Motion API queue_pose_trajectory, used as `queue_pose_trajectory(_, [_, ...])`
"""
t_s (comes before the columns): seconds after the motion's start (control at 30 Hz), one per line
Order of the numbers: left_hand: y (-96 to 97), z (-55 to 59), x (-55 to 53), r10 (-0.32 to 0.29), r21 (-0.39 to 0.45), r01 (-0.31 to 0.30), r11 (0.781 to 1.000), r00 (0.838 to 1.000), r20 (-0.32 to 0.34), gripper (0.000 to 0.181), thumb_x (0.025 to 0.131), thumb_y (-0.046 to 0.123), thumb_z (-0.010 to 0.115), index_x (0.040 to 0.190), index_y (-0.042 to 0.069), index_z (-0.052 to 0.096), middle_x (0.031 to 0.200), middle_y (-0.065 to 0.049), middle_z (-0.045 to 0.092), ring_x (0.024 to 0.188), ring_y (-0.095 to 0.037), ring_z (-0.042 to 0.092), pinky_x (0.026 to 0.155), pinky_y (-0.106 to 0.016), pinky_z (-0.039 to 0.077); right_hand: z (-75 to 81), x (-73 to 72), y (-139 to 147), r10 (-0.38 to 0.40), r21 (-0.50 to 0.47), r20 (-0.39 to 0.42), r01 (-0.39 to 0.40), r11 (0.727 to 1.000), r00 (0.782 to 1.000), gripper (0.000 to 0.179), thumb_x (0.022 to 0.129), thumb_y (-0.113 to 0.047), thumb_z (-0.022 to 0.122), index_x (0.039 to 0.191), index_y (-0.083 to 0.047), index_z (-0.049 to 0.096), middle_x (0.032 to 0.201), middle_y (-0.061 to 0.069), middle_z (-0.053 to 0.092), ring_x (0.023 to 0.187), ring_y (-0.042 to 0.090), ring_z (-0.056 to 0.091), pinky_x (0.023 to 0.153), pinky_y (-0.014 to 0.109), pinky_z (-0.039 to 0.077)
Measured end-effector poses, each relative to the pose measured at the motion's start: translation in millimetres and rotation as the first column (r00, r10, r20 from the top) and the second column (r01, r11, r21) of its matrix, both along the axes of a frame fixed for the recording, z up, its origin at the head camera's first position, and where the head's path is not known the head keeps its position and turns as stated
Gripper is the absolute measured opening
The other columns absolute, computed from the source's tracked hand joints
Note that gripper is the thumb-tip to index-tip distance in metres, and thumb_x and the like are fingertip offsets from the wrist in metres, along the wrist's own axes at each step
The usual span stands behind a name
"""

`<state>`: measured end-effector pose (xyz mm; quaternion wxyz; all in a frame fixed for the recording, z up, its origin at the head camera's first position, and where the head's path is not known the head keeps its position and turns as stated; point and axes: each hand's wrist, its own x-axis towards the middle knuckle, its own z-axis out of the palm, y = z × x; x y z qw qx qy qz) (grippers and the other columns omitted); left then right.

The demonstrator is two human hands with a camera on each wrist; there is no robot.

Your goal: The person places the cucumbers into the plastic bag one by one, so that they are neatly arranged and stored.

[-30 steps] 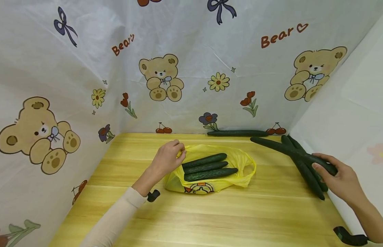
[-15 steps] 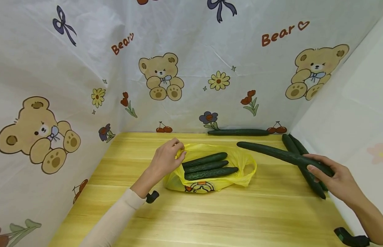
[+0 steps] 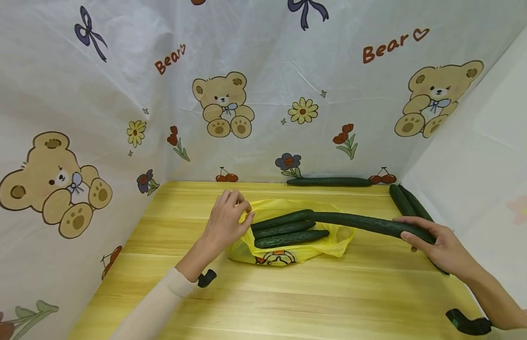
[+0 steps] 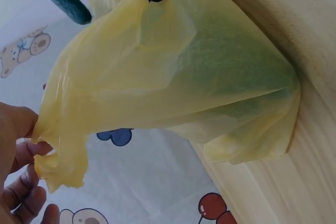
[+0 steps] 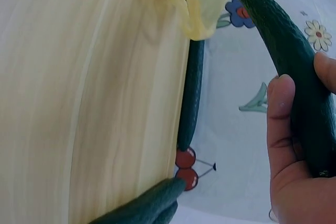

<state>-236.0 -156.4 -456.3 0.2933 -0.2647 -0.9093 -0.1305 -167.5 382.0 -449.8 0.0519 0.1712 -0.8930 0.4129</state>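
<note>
My right hand [image 3: 446,248] grips one end of a long dark green cucumber [image 3: 361,223]. Its far tip extends left over a yellow plastic bag [image 3: 242,253] and overlaps the end of the rearmost cucumber inside. Three cucumbers [image 3: 284,230] show through the bag's mouth, side by side. At the bag's left edge is my left hand [image 3: 225,222]; the left wrist view shows its thumb and finger pinching a torn-looking strip, the bag handle [image 4: 68,163]. In the right wrist view, thumb and fingers wrap the held cucumber [image 5: 283,40].
One cucumber [image 3: 329,182] lies along the back wall. Two more cucumbers [image 3: 403,200] lie by the right wall, partly hidden behind the right hand. Printed sheets with bears wall in the wooden table [image 3: 289,302] at the back and left; a pale sheet stands right.
My right hand has brought its cucumber left and toward me, from above the right-hand pile to over the bag. The left hand stays at the bag's edge with only slight movement.
</note>
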Motion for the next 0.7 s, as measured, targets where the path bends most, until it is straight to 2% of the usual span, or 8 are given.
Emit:
queue_pose_trajectory(0.1, [-0.6, 0.7, 4.4, -0.004, -0.018, 0.003, 1.0, 0.999, -0.034, 0.014, 0.095, 0.023, 0.084, 0.086, 0.02, 0.073, 0.095, 0.001, 0.062, 0.089, -0.022, 0.05, 0.08, -0.038, 0.042, -3.3, -4.1, -9.1, 0.036, 0.002, 0.001, -0.036, 0.999, 0.999, 0.041, 0.109, -0.006, 0.062, 0.15, -0.008, 0.061, 0.115, -0.016, 0.067, 0.081, 0.017, 0.065, 0.066, 0.029, 0.051])
queue_pose_trajectory(0.23, [-1.2, 1.1, 8.0, -0.01, -0.021, 0.01, 1.0, 0.999, -0.035, 0.009, 0.096, 0.019, 0.083, 0.089, 0.019, 0.076, 0.085, 0.005, 0.068, 0.079, -0.016, 0.056, 0.074, -0.033, 0.046, -9.1, -11.7, -25.3, 0.103, -0.019, -0.011, -0.103, 0.994, 0.995, 0.039, 0.108, -0.005, 0.062, 0.147, -0.008, 0.063, 0.12, -0.018, 0.067, 0.08, 0.017, 0.065, 0.068, 0.029, 0.054])
queue_pose_trajectory(0.4, [1.0, 2.6, 11.7, -0.037, 0.008, 0.037, 0.999, 0.999, 0.037, 0.006, 0.097, 0.017, 0.082, 0.094, 0.017, 0.077, 0.08, 0.006, 0.071, 0.071, -0.01, 0.059, 0.066, -0.027, 0.05, -15.3, -22.1, -44.2, 0.21, -0.084, 0.015, -0.208, 0.974, 0.978, 0.038, 0.108, -0.003, 0.06, 0.147, -0.005, 0.062, 0.129, -0.02, 0.066, 0.089, 0.014, 0.065, 0.069, 0.031, 0.057])
queue_pose_trajectory(0.57, [3.2, 4.2, 15.8, -0.034, 0.043, 0.028, 0.999, 0.992, 0.126, 0.004, 0.099, 0.019, 0.08, 0.096, 0.018, 0.078, 0.081, 0.007, 0.071, 0.068, -0.006, 0.055, 0.061, -0.022, 0.046, -17.0, -32.1, -63.2, 0.267, -0.133, 0.024, -0.261, 0.956, 0.963, 0.037, 0.108, -0.001, 0.061, 0.145, -0.001, 0.063, 0.13, -0.019, 0.068, 0.087, 0.012, 0.067, 0.067, 0.033, 0.059])
queue_pose_trajectory(0.63, [3.8, 4.7, 16.8, -0.025, 0.054, 0.017, 0.998, 0.988, 0.15, 0.004, 0.1, 0.02, 0.079, 0.096, 0.019, 0.078, 0.08, 0.007, 0.071, 0.067, -0.004, 0.054, 0.06, -0.021, 0.044, -16.6, -36.3, -71.1, 0.284, -0.136, 0.03, -0.277, 0.951, 0.958, 0.036, 0.108, -0.002, 0.061, 0.144, 0.0, 0.063, 0.13, -0.015, 0.069, 0.085, 0.012, 0.067, 0.067, 0.033, 0.059])
queue_pose_trajectory(0.7, [4.6, 4.9, 18.0, -0.025, 0.069, 0.013, 0.998, 0.985, 0.173, 0.004, 0.1, 0.02, 0.079, 0.096, 0.018, 0.079, 0.08, 0.007, 0.072, 0.067, -0.003, 0.054, 0.06, -0.02, 0.044, -14.7, -39.9, -79.5, 0.294, -0.128, 0.055, -0.285, 0.95, 0.954, 0.036, 0.108, -0.005, 0.061, 0.144, -0.002, 0.064, 0.133, -0.003, 0.07, 0.084, 0.015, 0.068, 0.067, 0.034, 0.059])
